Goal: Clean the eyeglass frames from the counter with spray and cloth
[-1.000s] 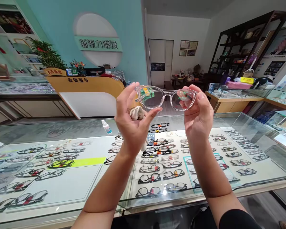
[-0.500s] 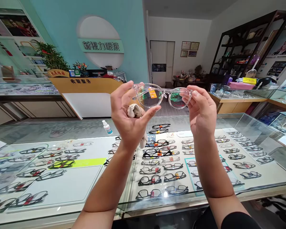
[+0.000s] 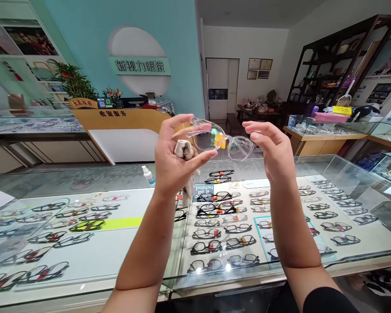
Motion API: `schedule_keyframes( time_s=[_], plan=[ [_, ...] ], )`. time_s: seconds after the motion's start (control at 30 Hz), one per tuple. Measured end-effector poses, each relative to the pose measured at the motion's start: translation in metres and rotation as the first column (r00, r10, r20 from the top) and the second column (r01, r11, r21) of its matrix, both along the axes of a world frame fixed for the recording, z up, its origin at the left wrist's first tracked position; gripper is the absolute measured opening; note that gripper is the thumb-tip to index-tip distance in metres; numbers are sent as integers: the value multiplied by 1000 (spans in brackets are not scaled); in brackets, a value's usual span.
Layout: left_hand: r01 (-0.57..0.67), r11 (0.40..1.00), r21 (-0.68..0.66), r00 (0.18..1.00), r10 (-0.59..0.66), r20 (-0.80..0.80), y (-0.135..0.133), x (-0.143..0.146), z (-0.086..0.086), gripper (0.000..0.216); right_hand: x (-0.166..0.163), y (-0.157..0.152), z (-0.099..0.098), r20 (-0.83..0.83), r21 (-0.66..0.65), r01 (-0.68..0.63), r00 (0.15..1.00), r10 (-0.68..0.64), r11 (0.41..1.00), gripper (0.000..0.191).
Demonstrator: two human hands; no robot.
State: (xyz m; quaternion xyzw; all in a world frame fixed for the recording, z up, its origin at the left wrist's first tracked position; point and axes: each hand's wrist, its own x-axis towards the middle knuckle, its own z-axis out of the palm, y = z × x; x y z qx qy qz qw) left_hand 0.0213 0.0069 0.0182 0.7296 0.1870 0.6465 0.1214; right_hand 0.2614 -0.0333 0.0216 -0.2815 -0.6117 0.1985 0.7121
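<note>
Clear-framed eyeglasses (image 3: 226,138) with an orange tag on one lens are held up over the counter, tilted down to the right and slightly blurred. My left hand (image 3: 179,152) grips them at the left lens and temple with thumb and fingers. A crumpled off-white cloth (image 3: 183,149) is tucked in the same palm, its lower end hanging behind the wrist. My right hand (image 3: 272,148) is beside the right lens, thumb and forefinger stretched out and slightly apart, seemingly not gripping the frame.
Below is a glass display counter (image 3: 117,269) with rows of eyeglasses (image 3: 207,247) inside. A small white spray bottle (image 3: 148,174) stands on the glass left of my hands. Farther back are a cashier desk (image 3: 124,139) and another glass case (image 3: 316,128).
The eyeglasses have turned and tilted, their right side dropping. My right hand's fingers have come off the right rim, while my left hand keeps its hold on frame and cloth.
</note>
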Motion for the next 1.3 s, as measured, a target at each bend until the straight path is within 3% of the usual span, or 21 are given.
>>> schedule_keyframes(
  time_s=[0.1,0.17,0.43,0.5,0.57,0.67,0.73,0.83,0.93,1.03,1.13,1.2,1.3],
  plan=[
    [60,997,-41,990,-65,-123,-4,-7,6,88,-1,-10,4,274,-72,-75,957,92,995,12],
    [81,995,-54,982,-89,-166,-5,-10,8,87,-3,-13,5,351,-147,-141,918,185,979,17],
    [85,991,-108,975,-105,-195,1,-12,9,90,-1,-4,2,311,-201,-258,898,311,945,17],
    [-13,997,-78,990,2,-141,-2,-9,9,87,0,-1,0,309,-143,-207,920,242,968,16],
    [-185,980,-71,982,182,-57,-10,-4,9,72,-2,1,-2,306,-61,-91,946,105,994,13],
    [-375,921,-106,926,377,-6,-24,7,7,24,-11,4,-5,263,78,126,954,-142,989,10],
    [-350,925,-147,937,347,-45,-31,17,4,8,-21,4,-8,224,170,237,936,-272,957,8],
    [-198,944,-265,980,185,-75,-32,28,-1,18,-38,2,-13,240,270,330,887,-395,905,8],
    [-114,923,-367,993,120,-4,-25,34,-5,35,-49,0,-17,300,317,402,817,-493,859,12],
    [-100,915,-390,989,135,64,-18,33,-6,43,-54,-4,-19,373,316,385,790,-487,867,14],
    [-108,922,-373,988,142,65,-12,28,-6,36,-52,-12,-16,413,259,332,811,-415,907,9],
    [-137,924,-357,989,148,2,-9,24,-5,31,-46,-16,-12,392,233,334,827,-403,913,22],
    [-217,912,-347,968,156,-197,-1,17,-5,26,-29,-7,-8,238,236,367,876,-420,900,63]
  ],
)
